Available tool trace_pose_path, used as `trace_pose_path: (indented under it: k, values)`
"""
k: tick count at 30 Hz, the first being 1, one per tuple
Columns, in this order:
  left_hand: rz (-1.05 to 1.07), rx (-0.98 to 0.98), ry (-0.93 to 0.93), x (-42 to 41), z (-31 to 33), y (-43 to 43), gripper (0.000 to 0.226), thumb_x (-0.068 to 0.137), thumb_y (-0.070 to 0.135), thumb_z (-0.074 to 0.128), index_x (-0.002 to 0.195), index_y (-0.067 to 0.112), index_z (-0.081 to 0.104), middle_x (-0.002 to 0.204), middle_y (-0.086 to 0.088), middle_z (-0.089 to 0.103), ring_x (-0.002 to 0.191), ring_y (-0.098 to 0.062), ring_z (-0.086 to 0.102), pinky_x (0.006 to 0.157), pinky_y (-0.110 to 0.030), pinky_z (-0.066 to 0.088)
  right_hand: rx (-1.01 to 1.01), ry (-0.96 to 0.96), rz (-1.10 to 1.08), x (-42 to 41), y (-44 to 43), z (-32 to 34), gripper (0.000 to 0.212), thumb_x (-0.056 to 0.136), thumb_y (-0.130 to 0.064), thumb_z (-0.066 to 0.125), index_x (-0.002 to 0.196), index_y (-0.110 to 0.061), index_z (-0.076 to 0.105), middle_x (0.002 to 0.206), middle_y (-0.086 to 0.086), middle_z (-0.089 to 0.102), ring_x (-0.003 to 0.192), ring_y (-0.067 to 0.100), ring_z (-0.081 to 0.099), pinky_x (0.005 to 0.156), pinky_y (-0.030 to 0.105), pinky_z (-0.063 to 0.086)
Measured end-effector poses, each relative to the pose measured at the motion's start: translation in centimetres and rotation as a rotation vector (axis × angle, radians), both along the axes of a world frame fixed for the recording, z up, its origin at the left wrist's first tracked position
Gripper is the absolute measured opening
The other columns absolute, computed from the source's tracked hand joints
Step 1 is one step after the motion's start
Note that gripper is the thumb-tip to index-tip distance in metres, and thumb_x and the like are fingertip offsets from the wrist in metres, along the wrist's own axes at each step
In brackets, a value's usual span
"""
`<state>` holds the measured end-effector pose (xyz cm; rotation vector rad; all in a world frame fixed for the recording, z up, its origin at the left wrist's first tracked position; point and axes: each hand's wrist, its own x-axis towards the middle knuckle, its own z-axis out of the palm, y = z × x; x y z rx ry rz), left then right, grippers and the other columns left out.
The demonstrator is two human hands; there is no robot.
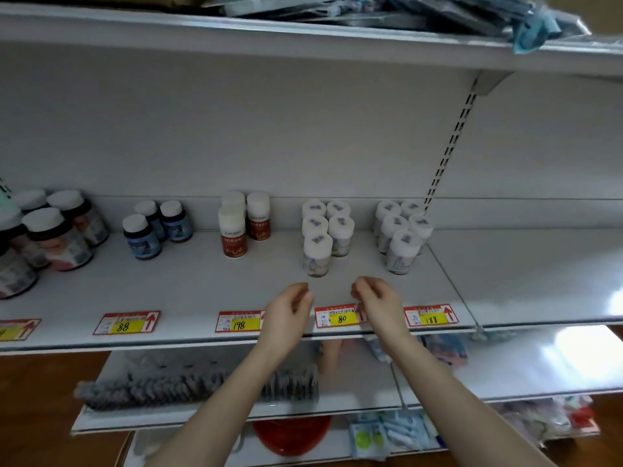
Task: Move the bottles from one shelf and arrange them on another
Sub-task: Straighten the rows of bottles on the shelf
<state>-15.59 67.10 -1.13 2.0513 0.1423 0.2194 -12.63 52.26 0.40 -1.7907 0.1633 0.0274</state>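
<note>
Several groups of white-capped bottles stand on the white middle shelf (188,284). A cluster of pale-labelled bottles (318,246) stands at the centre, its front bottle just beyond my fingers. Another pale cluster (403,237) stands to the right. Brown-labelled bottles (242,227), blue bottles (153,229) and larger dark jars (50,237) stand to the left. My left hand (290,313) and my right hand (376,303) hover over the shelf's front edge, fingers loosely curled, holding nothing.
Red and yellow price tags (126,322) line the shelf's front lip. The right shelf section (526,274) beyond a divider holds no bottles. A top shelf (303,32) carries packaged goods. Lower shelves hold a grey bristled item (188,385), a red bowl (291,436) and packets.
</note>
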Motion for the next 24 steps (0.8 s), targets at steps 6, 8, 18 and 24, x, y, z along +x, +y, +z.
trace_pose_path:
  k: [6, 8, 18, 24]
  values:
    - [-0.040, -0.087, -0.021, 1.6, 1.1, -4.2, 0.034, 0.094, 0.023, 0.043, 0.124, 0.010, 0.053, 0.119, -0.002, 0.060, 0.108, -0.012, 0.052, 0.089, -0.018, 0.034, 0.043, -0.030, -0.064, 0.6, -4.0, 0.6, 0.017, 0.091, -0.023, 0.051, 0.076, -0.027, 0.058, 0.092, 0.003, 0.066, 0.098, 0.023, 0.063, 0.097, 0.044, 0.047]
    - [-0.051, -0.121, -0.024, 2.7, 1.3, -6.0, 0.023, 0.095, 0.023, 0.041, 0.104, 0.014, 0.060, 0.097, 0.001, 0.061, 0.093, -0.012, 0.051, 0.079, -0.018, 0.033, 0.038, -0.046, -0.079, 1.3, -6.0, 0.6, 0.015, 0.091, -0.023, 0.051, 0.079, -0.026, 0.058, 0.091, 0.006, 0.067, 0.097, 0.024, 0.063, 0.097, 0.046, 0.047]
    - [0.122, -0.366, 0.117, 11.3, 1.5, -13.7, 0.050, 0.098, 0.035, 0.027, 0.131, 0.001, 0.041, 0.133, -0.008, 0.048, 0.124, -0.022, 0.043, 0.097, -0.026, 0.031, 0.143, -0.039, -0.131, 9.3, -15.7, -0.5, 0.017, 0.090, -0.026, 0.046, 0.079, -0.018, 0.057, 0.099, 0.017, 0.062, 0.104, 0.035, 0.057, 0.095, 0.047, 0.044]
    - [0.114, -0.571, 0.039, 15.6, -0.2, -15.7, 0.052, 0.099, 0.035, 0.019, 0.102, 0.002, 0.059, 0.097, 0.005, 0.063, 0.112, -0.010, 0.047, 0.097, -0.028, 0.040, 0.279, 0.042, -0.021, 15.9, -17.1, -2.1, 0.055, 0.096, -0.047, 0.028, 0.134, -0.010, 0.042, 0.145, 0.009, 0.041, 0.126, 0.017, 0.043, 0.106, 0.029, 0.026]
